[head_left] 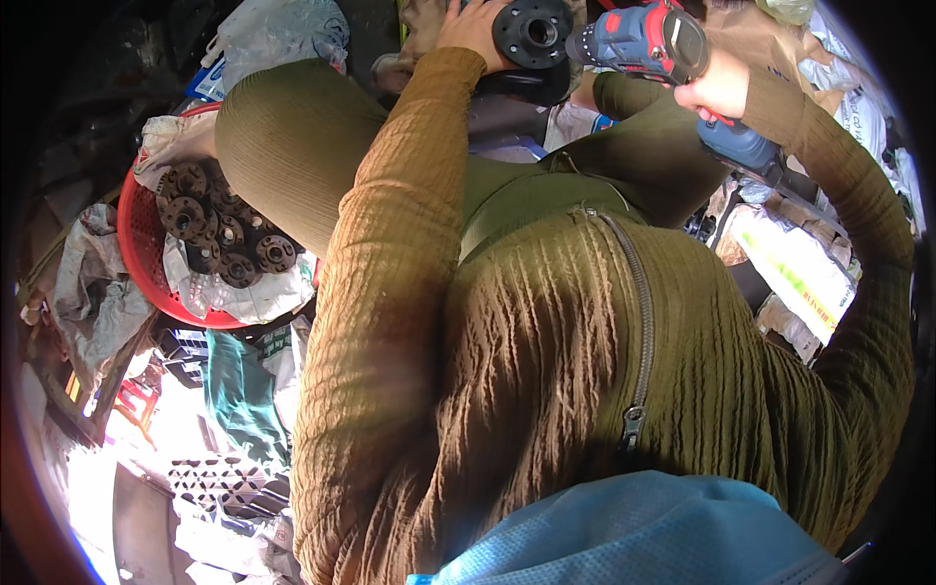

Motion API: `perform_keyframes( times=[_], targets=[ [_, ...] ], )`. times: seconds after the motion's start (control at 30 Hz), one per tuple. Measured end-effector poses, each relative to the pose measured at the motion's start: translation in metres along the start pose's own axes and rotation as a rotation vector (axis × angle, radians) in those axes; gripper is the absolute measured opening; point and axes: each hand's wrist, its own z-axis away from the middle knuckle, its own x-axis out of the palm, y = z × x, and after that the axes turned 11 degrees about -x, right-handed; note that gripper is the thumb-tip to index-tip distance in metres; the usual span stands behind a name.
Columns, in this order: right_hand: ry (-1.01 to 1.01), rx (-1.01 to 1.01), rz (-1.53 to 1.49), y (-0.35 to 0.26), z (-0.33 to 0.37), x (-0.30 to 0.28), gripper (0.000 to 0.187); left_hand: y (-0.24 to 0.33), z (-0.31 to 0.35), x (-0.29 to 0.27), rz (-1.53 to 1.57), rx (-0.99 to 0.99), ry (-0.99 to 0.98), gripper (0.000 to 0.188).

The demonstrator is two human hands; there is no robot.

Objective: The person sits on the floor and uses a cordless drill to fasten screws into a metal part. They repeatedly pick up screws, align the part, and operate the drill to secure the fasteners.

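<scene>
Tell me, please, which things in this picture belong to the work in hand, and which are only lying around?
Part of the work:
drill, held in the right hand
black disc, at the left hand
probably the similar discs in the red basket

Seemingly just lying around:
clear plastic bag
green sheet
white sack

We see the left hand cropped by the upper edge; we cannot tell whether the drill touches the black flange; the knee hides part of the red basket; the lower edge crops the blue mask.
</scene>
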Motion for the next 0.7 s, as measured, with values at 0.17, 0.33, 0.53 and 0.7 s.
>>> perform_keyframes(
  times=[0.17,0.33,0.53,0.7],
  targets=[
    [-0.02,0.063,0.18,-0.022,0.0,0.003,0.022,0.0,0.0,-0.001,-0.016,0.019,0.015,0.087],
    [-0.043,0.073,0.171,-0.035,-0.003,0.004,0.024,0.0,-0.001,-0.001,-0.1,0.017,-0.003,0.085],
    [-0.025,0.057,0.108,-0.036,-0.01,0.003,0.021,0.0,0.0,0.001,-0.037,0.038,0.027,0.086],
    [-0.038,0.017,0.06,-0.024,-0.012,0.006,0.02,0.0,-0.001,0.001,-0.017,0.053,0.045,0.089]
  ],
)
